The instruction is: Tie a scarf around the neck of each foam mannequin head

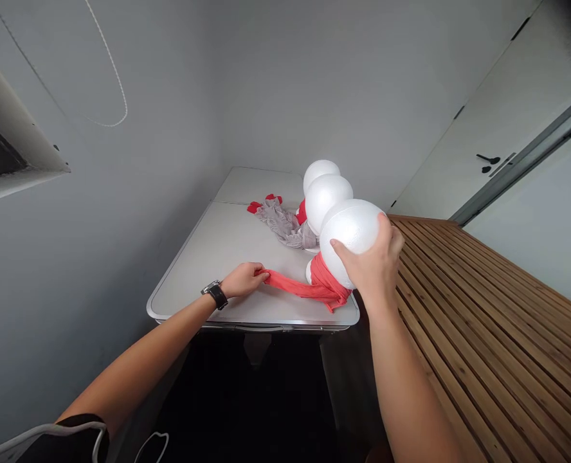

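Note:
My right hand is spread over the nearest white foam form, rounded like a mannequin head, and grips its upper part. A coral-red scarf is wrapped around the lower part of this form. One end of the scarf stretches left, and my left hand holds that end closed between thumb and fingers. Behind stand two more white foam forms, a middle one and a far one. Grey fabric with red ends trails left from the middle form. Red cloth shows below the far form.
A white folding table with a metal rim carries the forms. Grey walls rise to its left and behind it. At right lies a wooden slatted surface, with a door handle beyond. A bead cord hangs upper left.

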{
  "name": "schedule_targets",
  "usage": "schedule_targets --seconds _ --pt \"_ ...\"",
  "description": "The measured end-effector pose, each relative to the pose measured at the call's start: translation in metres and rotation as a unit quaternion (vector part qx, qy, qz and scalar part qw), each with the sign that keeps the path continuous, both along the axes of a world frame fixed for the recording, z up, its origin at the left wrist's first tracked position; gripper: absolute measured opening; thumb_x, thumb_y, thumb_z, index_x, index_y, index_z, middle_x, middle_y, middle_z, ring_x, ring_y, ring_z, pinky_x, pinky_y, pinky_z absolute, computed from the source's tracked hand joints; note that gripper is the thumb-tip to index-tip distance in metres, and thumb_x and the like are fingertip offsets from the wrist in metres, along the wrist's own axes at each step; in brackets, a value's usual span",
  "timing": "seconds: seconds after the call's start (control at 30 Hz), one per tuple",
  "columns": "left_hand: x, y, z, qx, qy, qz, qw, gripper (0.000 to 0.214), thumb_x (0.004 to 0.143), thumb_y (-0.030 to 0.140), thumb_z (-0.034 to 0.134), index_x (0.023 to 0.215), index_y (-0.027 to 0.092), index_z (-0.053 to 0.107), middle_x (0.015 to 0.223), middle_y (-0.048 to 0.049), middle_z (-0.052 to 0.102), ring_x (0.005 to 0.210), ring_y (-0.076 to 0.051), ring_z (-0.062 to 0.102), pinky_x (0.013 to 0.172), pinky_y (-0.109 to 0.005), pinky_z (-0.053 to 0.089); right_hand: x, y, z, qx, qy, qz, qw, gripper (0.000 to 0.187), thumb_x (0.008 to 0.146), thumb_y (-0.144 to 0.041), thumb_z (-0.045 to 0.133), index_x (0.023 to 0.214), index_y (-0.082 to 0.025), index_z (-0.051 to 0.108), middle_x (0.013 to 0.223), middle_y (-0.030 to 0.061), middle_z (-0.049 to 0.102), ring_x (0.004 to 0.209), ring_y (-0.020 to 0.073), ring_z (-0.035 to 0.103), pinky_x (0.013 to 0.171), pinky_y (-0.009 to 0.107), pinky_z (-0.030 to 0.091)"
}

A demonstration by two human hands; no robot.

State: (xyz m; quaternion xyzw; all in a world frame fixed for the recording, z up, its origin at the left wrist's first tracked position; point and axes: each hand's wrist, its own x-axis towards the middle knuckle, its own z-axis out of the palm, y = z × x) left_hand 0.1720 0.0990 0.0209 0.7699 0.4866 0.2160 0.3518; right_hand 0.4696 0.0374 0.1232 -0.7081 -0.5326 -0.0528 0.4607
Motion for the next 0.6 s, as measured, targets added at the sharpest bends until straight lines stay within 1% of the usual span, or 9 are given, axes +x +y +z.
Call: schedule_targets --seconds 0.07,0.13,0.23,0.3,0.4,0.43,0.5,0.57,0.6 --pt "-0.001 0.008 -0.007 0.02 0.02 0.031 0.999 0.03 0.096 0.042 0.06 0.09 0.017 0.074 0.086 -0.0072 0.074 0.077 -0.02 0.061 0.07 -0.029 0.039 0.001 0.0 0.001 -0.006 -0.005 0.003 1.0 0.11 0.07 -0.059 0.086 0.162 -0.035 0.03 0.159 0.0183 0.034 0.133 0.0458 0.052 0.102 0.07 0.051" --pt "-0.003 0.013 -0.01 0.031 0.037 0.06 0.997 0.03 0.096 0.041 0.06 0.093 0.016 0.076 0.088 -0.0086 0.075 0.078 -0.02 0.063 0.071 -0.029 0.039 0.002 -0.001 0.001 -0.007 -0.006 0.006 1.0 0.111 0.07 -0.06 0.087 0.162 -0.034 0.03 0.159 0.0195 0.034 0.132 0.0457 0.053 0.102 0.069 0.051" --pt "-0.011 0.015 -0.008 0.044 0.055 0.063 0.996 0.031 0.098 0.039 0.057 0.096 0.016 0.077 0.087 -0.0082 0.075 0.076 -0.02 0.062 0.07 -0.03 0.038 0.004 -0.001 0.0 0.0 -0.006 0.011 1.0 0.112 0.07 -0.061 0.087 0.162 -0.032 0.03 0.158 0.0205 0.035 0.136 0.0461 0.051 0.104 0.07 0.05" --pt "-0.019 0.017 -0.006 0.053 0.063 0.062 0.995 0.031 0.1 0.039 0.056 0.098 0.016 0.076 0.086 -0.0071 0.075 0.075 -0.019 0.063 0.069 -0.029 0.04 0.007 -0.001 -0.001 0.005 -0.01 0.014 1.0 0.116 0.07 -0.063 0.088 0.163 -0.031 0.028 0.159 0.0216 0.035 0.141 0.0475 0.047 0.106 0.071 0.048" --pt "-0.034 0.021 -0.003 0.064 0.084 0.08 0.991 0.031 0.101 0.04 0.054 0.101 0.018 0.076 0.088 -0.0057 0.076 0.076 -0.019 0.066 0.069 -0.03 0.042 0.01 -0.008 0.0 0.028 -0.033 0.011 0.999 0.118 0.073 -0.065 0.087 0.165 -0.028 0.023 0.164 0.0242 0.028 0.15 0.0505 0.037 0.109 0.073 0.045" --pt "-0.038 0.023 -0.001 0.069 0.094 0.087 0.989 0.03 0.102 0.04 0.054 0.102 0.018 0.075 0.089 -0.0055 0.077 0.077 -0.019 0.067 0.069 -0.03 0.043 0.009 -0.012 0.002 0.047 -0.046 0.01 0.998 0.116 0.076 -0.066 0.085 0.166 -0.027 0.023 0.166 0.0246 0.025 0.152 0.0509 0.034 0.11 0.074 0.044" --pt "-0.044 0.03 0.002 0.092 0.118 0.096 0.984 0.029 0.102 0.039 0.054 0.103 0.019 0.075 0.094 -0.006 0.077 0.082 -0.02 0.068 0.072 -0.03 0.046 -0.001 -0.02 0.005 0.106 -0.078 0.013 0.991 0.105 0.084 -0.064 0.078 0.165 -0.025 0.024 0.168 0.024 0.022 0.156 0.0498 0.03 0.114 0.074 0.042" --pt "-0.043 0.041 0.004 0.133 0.149 0.108 0.974 0.029 0.103 0.038 0.053 0.107 0.019 0.075 0.103 -0.0083 0.078 0.092 -0.023 0.07 0.078 -0.032 0.049 -0.023 -0.025 0.005 0.165 -0.112 0.035 0.979 0.089 0.094 -0.058 0.068 0.164 -0.023 0.026 0.169 0.0226 0.023 0.158 0.0467 0.028 0.118 0.073 0.039" --pt "-0.041 0.047 0.004 0.158 0.166 0.116 0.966 0.031 0.104 0.038 0.053 0.111 0.018 0.075 0.11 -0.01 0.077 0.099 -0.024 0.07 0.083 -0.033 0.051 -0.038 -0.024 0.002 0.182 -0.13 0.062 0.973 0.08 0.098 -0.054 0.063 0.163 -0.023 0.028 0.169 0.0218 0.026 0.159 0.0444 0.029 0.12 0.071 0.038"
